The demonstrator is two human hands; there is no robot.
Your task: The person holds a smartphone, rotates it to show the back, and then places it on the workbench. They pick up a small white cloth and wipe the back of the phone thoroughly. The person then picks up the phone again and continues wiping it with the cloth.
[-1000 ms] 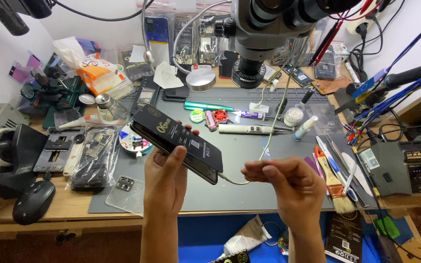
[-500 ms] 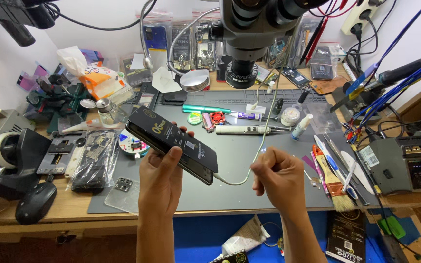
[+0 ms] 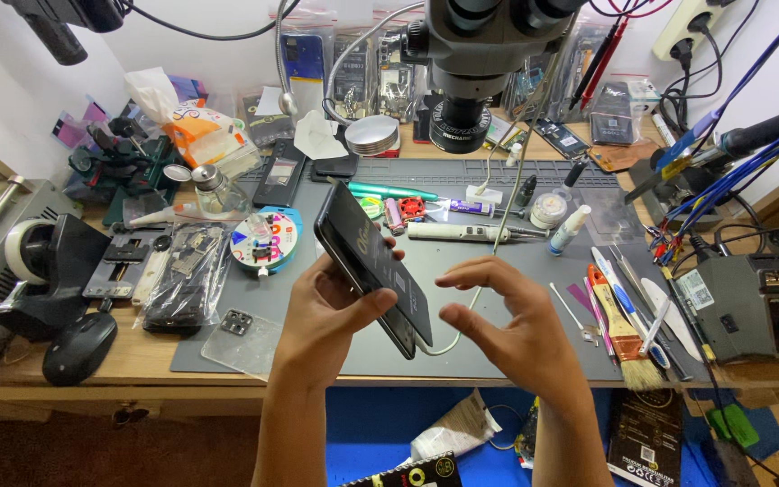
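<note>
The left hand (image 3: pixel 331 311) held a black smartphone (image 3: pixel 373 267) tilted above the grey work mat (image 3: pixel 498 271), its fingers clamped around the phone's lower edge with the thumb pressed across the dark face. The right hand (image 3: pixel 516 329) hovered just beside the phone's lower end, fingers spread apart and gripping nothing. A thin white cable (image 3: pixel 489 225) ran from the phone's bottom end in a loop over the mat and up toward the back of the counter (image 3: pixel 65 365), below the microscope (image 3: pixel 480 54).

From where I stood, the grip looked like the weak point: the phone was held by one hand only, at one end, well above the mat, so a slip of that thumb could drop it onto the mat or off the counter's front edge. The cable was another worry; a tug by the free hand could strain the plug or drag over the small bottles (image 3: pixel 570 228) and tweezers (image 3: pixel 628 271) lying near its path. The brush (image 3: pixel 619 329) lay close to the right wrist and could be knocked off.
</note>
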